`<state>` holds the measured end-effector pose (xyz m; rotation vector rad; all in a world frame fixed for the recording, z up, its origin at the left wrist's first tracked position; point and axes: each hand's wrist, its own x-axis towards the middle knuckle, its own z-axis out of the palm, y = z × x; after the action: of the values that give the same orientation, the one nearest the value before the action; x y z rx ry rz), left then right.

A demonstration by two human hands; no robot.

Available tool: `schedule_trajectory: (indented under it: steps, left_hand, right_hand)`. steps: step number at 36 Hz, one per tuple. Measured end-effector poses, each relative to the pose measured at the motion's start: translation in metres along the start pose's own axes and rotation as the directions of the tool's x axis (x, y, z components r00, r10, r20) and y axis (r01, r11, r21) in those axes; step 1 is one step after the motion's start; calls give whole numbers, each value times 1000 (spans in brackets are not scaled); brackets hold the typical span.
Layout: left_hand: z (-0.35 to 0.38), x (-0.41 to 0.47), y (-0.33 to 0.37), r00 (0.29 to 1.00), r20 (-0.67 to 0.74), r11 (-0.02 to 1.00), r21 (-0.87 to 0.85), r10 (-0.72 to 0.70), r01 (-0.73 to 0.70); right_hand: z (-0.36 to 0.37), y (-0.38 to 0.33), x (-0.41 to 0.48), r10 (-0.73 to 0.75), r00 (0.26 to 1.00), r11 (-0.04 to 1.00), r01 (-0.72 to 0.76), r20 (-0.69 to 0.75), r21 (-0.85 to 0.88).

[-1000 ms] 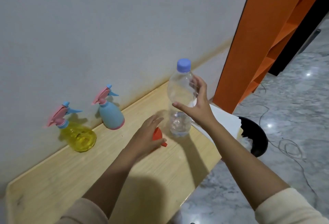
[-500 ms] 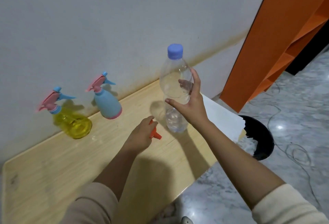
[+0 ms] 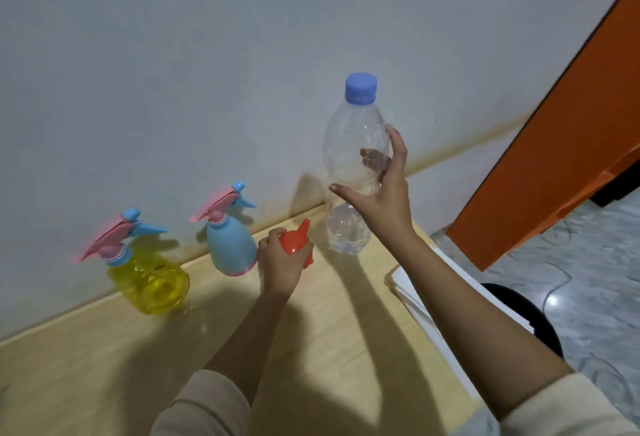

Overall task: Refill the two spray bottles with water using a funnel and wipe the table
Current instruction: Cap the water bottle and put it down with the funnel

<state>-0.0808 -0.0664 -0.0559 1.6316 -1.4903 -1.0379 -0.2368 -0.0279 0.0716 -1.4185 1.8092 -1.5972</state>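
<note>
A clear water bottle [image 3: 349, 165] with a blue cap stands upright near the wall, a little water in its base. My right hand [image 3: 377, 193] is wrapped around its middle. My left hand [image 3: 280, 262] grips an orange funnel [image 3: 296, 241], lifted off the wooden table [image 3: 104, 366] with its spout pointing up and right. Just left of that hand stands a blue spray bottle [image 3: 230, 248] with a pink trigger. Further left sits a yellow spray bottle [image 3: 149, 283] with a pink and blue trigger head. Both sprayers have their heads on.
A white wall runs along the table's far edge. A stack of white paper [image 3: 415, 304] lies at the table's right edge under my right forearm. Beyond it are a black round stool [image 3: 530, 314], marble floor with a cable, and an orange shelf unit [image 3: 561, 158].
My left hand picked the funnel up off the table and carried it left towards the blue spray bottle. My right hand stayed on the water bottle.
</note>
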Motion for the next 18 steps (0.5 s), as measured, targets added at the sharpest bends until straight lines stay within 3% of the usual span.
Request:
schedule_trajectory:
  steps: [4,18]
  left_hand:
    - [16,23,-3,998,-64,1000,-28,-15,13]
    - [22,37,-17,989,-15,989,-3,148,-148]
  right_hand:
    - [20,12,20,1,1000,1000,-1,-21,22]
    - [51,33,49,39,999,998,-39,-9,48]
